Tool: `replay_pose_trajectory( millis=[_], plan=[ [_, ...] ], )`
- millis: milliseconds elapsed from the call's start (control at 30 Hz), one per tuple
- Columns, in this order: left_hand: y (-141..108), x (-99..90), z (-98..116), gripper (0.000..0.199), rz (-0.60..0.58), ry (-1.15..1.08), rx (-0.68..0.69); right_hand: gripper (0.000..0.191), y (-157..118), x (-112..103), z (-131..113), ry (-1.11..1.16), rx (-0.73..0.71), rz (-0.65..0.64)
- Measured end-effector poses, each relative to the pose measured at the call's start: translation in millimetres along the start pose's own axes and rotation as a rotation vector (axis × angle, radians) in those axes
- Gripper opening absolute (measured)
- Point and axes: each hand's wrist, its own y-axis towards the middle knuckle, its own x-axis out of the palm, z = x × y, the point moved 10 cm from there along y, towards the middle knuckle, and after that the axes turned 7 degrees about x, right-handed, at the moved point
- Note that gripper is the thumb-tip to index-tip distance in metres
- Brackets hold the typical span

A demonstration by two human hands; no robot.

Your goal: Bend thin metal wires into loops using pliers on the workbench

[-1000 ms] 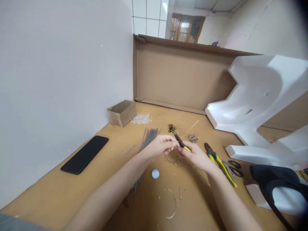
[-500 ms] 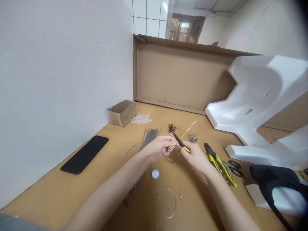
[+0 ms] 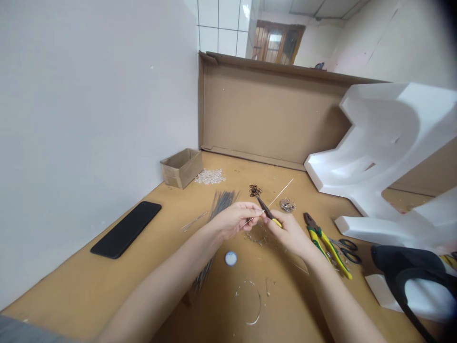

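My left hand (image 3: 233, 220) pinches a thin straight wire (image 3: 276, 196) between its fingertips, and the wire slants up to the far right past the tool. My right hand (image 3: 289, 234) is shut on small yellow-handled pliers (image 3: 267, 213), whose dark nose points at the wire near my left fingers. Just beyond the hands lie a cluster of small black rings (image 3: 254, 191) and a tangle of metal rings (image 3: 287, 205). A bundle of grey wires (image 3: 222, 202) runs under my left forearm, which hides its middle.
Larger yellow-green pliers (image 3: 326, 250) and black-handled scissors (image 3: 348, 251) lie to the right. Also on the tan table (image 3: 107, 290) are a black phone (image 3: 125, 229), a small cardboard box (image 3: 181, 168), clear beads (image 3: 209, 176), a white round cap (image 3: 231, 258) and white foam packing (image 3: 385, 143).
My hands have shifted only slightly, and the wire now shows more plainly between my left fingers and the pliers. Nothing on the table has visibly moved.
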Motion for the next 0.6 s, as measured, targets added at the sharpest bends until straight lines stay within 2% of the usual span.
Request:
replay_pose_trajectory(
  millis=[333, 600],
  plan=[
    [-1.0, 3.1, 1.0, 0.017, 0.003, -0.003, 0.0, 0.031, 0.2, -4.6, -0.6, -0.14, 0.011, 0.109],
    [2.7, -6.3, -1.1, 0.018, 0.057, 0.097, 0.033, 0.026, 1.9, -8.5, 3.8, -0.409, 0.059, 0.283]
  ],
)
